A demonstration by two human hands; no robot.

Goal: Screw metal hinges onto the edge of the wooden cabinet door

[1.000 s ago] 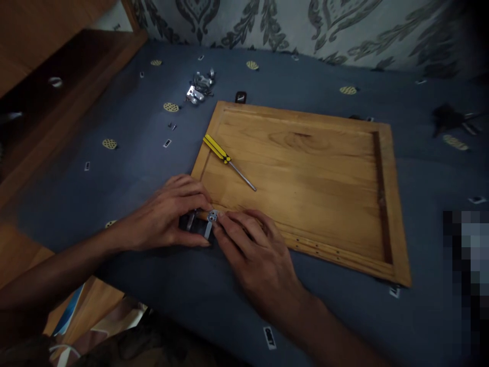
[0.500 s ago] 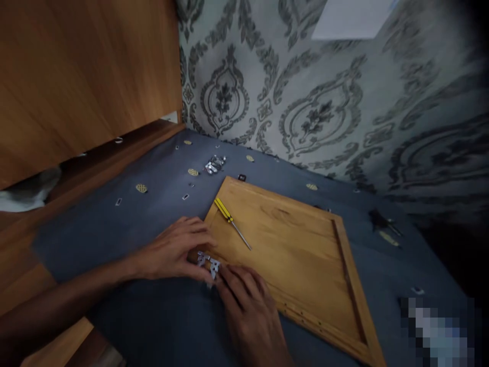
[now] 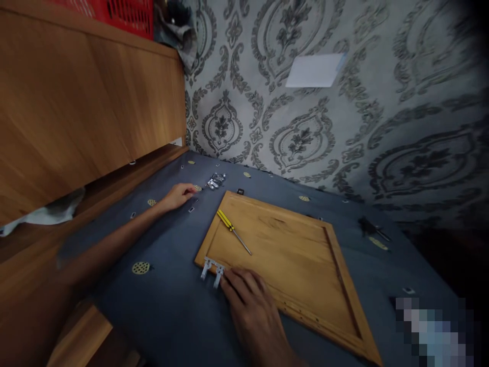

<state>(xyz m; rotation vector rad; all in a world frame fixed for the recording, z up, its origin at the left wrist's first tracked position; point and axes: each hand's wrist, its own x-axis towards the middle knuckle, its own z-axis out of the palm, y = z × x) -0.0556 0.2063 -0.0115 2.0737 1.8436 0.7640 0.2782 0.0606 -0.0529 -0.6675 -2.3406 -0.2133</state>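
Reaching forward, since the earlier frame, with the bare left hand from the silver two-pronged metal bracket to near the shiny pile of metal hardware; bending fingers, impossible to tell if pinching something. Resting the bare right hand just right of the bracket, bent over the brown rectangular wooden panel, grip hidden. Pointing bracket prongs lengthwise bodyward, off the panel's near-left edge. Leaving room leftward over dark-blue patterned cloth.

I see the left hand and the right hand on my feed, both bare; the left forearm is bare too, slim, tapering toward the hand.
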